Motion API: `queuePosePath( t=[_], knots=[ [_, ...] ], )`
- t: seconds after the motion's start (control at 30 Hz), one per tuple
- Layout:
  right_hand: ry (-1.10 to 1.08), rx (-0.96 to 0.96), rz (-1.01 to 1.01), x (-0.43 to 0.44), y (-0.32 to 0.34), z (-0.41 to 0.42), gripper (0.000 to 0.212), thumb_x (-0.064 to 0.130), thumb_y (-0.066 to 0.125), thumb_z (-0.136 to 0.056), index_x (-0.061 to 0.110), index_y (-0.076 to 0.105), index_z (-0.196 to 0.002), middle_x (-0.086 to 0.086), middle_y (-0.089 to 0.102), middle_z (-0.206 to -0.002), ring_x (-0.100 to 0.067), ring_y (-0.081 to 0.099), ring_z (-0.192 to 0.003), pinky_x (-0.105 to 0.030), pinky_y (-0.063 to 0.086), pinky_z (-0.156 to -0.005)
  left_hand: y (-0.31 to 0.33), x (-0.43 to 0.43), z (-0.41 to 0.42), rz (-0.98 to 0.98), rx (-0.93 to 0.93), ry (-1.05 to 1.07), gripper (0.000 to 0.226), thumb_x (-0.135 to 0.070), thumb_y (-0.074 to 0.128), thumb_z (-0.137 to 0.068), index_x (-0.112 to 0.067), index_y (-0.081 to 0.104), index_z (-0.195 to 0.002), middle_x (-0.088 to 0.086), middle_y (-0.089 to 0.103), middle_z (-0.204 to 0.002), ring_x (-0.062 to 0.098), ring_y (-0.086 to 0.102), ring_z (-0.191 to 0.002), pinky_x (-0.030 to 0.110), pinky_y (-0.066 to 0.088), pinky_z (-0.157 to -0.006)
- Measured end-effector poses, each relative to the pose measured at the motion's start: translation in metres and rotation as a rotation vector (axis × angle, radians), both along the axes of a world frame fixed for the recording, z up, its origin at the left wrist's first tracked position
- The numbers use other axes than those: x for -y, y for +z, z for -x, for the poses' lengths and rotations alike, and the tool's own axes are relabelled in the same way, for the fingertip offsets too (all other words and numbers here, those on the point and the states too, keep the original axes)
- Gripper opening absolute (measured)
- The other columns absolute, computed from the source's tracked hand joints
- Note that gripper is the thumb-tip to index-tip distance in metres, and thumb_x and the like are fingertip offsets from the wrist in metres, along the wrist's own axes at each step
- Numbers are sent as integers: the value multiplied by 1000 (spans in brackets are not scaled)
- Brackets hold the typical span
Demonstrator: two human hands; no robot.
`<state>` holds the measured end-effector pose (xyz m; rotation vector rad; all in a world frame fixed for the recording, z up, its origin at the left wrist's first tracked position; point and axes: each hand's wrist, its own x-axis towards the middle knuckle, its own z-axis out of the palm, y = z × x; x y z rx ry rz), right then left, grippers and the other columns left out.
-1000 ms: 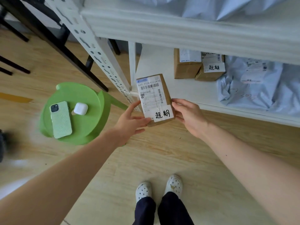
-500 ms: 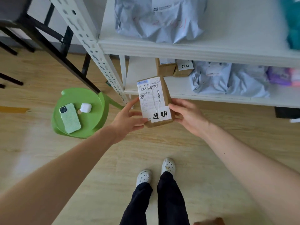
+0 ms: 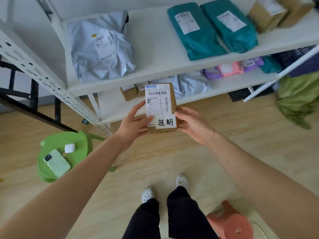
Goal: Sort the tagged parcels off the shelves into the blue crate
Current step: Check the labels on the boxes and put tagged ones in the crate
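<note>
I hold a small brown cardboard parcel in front of the white shelf unit, upright, label towards me. A white tag with handwritten characters is stuck on its lower part. My left hand grips its left edge, thumb across the front. My right hand holds its right edge with curled fingers. Two more small brown boxes sit on the lower shelf behind it. The blue crate is out of view.
Grey bag and teal bags lie on the upper shelf; grey, purple and pink bags on the lower one. A green stool with phone and earbud case stands left. A pink stool is behind my right foot.
The view has risen and swung right, bringing the upper shelf into sight. The parcel stays held in both hands, now higher and farther from the lower shelf.
</note>
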<state>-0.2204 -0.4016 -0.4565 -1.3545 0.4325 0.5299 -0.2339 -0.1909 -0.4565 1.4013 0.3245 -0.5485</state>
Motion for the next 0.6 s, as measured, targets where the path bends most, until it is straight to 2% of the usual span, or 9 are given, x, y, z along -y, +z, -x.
queuePosePath(
  t=[0.07,0.17,0.3,0.37,0.47,0.53,0.6],
  knots=[
    [-62,16,1,23,16,7,32,7,60,-90,12,58,-122,-6,70,-113,-22,68,-100,-39,53,-88,16,24,-6,-3,25,-57,57,-14,66,-88,-44,45,-132,6,70,-112,23,68,-101,36,53,-85],
    [-178,40,11,67,36,17,29,7,58,-92,16,59,-119,-4,70,-108,-19,68,-92,-37,52,-87,37,71,-20,-12,62,-156,60,-12,65,-88,-39,43,-136,5,71,-109,19,70,-93,25,55,-67],
    [-288,83,15,136,58,26,21,7,55,-94,22,59,-108,-8,67,-114,-22,65,-99,-41,49,-93,63,147,-40,-35,135,-287,55,-11,66,-87,-36,46,-132,0,73,-101,14,72,-86,22,56,-64],
    [-334,111,11,170,68,28,21,6,54,-94,22,59,-107,-7,68,-110,-21,65,-97,-39,50,-90,71,184,-47,-47,162,-321,54,-10,67,-86,-32,48,-131,-2,73,-96,13,72,-83,28,59,-70],
    [-400,142,1,223,73,30,27,9,53,-95,19,58,-119,-2,71,-103,-18,67,-95,-35,51,-84,83,243,-56,-60,161,-372,56,-11,71,-83,-23,48,-133,5,71,-104,25,69,-96,46,53,-93],
    [-445,146,7,258,75,31,34,10,55,-94,18,58,-127,-4,71,-108,-20,66,-98,-34,50,-82,91,282,-60,-71,157,-402,56,-11,70,-84,-18,47,-135,11,68,-113,30,66,-103,49,50,-96],
    [-484,154,14,296,78,32,35,11,56,-93,19,58,-128,-6,70,-112,-21,66,-99,-32,51,-77,97,323,-66,-86,171,-444,56,-12,69,-85,-15,46,-135,12,67,-115,29,67,-102,46,51,-95]
  ],
)
